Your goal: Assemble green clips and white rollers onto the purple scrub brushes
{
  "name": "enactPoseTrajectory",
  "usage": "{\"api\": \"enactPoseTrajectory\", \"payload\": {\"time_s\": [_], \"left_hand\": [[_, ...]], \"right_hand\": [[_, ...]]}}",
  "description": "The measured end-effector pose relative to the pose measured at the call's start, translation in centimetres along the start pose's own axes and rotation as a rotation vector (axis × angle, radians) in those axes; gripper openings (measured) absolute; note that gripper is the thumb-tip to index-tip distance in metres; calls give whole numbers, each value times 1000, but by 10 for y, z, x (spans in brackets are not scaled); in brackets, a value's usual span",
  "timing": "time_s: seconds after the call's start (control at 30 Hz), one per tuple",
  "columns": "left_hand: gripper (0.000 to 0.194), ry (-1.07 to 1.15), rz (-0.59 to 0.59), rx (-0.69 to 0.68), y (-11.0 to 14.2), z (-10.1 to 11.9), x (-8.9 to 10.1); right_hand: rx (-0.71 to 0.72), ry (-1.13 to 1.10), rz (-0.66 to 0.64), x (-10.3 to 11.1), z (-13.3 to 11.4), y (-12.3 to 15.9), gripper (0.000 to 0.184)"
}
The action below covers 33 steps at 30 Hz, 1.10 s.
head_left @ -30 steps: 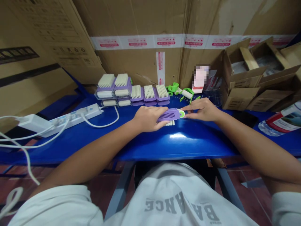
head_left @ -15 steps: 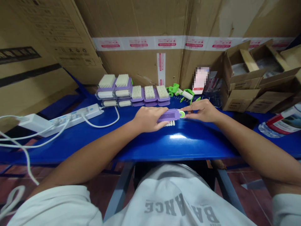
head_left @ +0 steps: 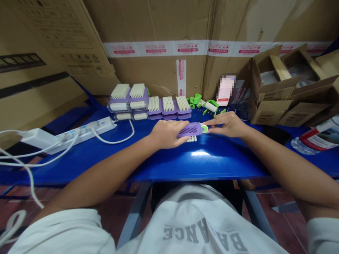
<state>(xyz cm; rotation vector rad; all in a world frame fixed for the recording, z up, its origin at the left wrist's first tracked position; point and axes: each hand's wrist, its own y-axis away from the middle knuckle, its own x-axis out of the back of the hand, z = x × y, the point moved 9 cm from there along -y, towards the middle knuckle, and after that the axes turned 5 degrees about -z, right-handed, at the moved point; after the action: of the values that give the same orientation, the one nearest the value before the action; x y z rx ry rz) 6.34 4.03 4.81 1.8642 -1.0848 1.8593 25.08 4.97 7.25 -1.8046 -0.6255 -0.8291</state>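
Observation:
A purple brush (head_left: 191,129) with slots along its side is held on edge above the blue table (head_left: 227,158). My left hand (head_left: 171,134) is closed round its left end, thumb and fingers on opposite sides. At its right end sits a round part with a lime-green face (head_left: 204,128). My right hand (head_left: 226,124) pinches this round part between thumb and fingers. White bristles (head_left: 192,139) show just below the brush. Behind my hands stand several purple brushes (head_left: 168,104) with cream bristles facing up.
Green frames (head_left: 196,100) and a white roller (head_left: 211,106) lie behind my right hand, near a phone (head_left: 226,90). Cardboard boxes (head_left: 275,109) and a labelled bottle (head_left: 321,135) stand at the right. A white power strip (head_left: 84,134) with cables lies at the left.

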Motion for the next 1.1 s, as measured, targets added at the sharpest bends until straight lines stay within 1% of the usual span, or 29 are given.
{"api": "enactPoseTrajectory", "payload": {"time_s": [0.27, 0.43, 0.63, 0.93, 1.1], "left_hand": [[61, 12, -3, 0, 0, -1, -1], [60, 17, -11, 7, -1, -1, -1], [60, 16, -8, 0, 0, 0, -1], [61, 10, -10, -5, 0, 0, -1], [60, 6, -7, -9, -1, 1, -1]], "right_hand": [[-33, 6, -17, -1, 3, 1, 31], [-11, 3, -6, -1, 1, 1, 32], [-38, 4, -15, -2, 3, 1, 33], [-25, -4, -14, -2, 1, 0, 31], [31, -9, 8, 0, -3, -1, 31]]}}
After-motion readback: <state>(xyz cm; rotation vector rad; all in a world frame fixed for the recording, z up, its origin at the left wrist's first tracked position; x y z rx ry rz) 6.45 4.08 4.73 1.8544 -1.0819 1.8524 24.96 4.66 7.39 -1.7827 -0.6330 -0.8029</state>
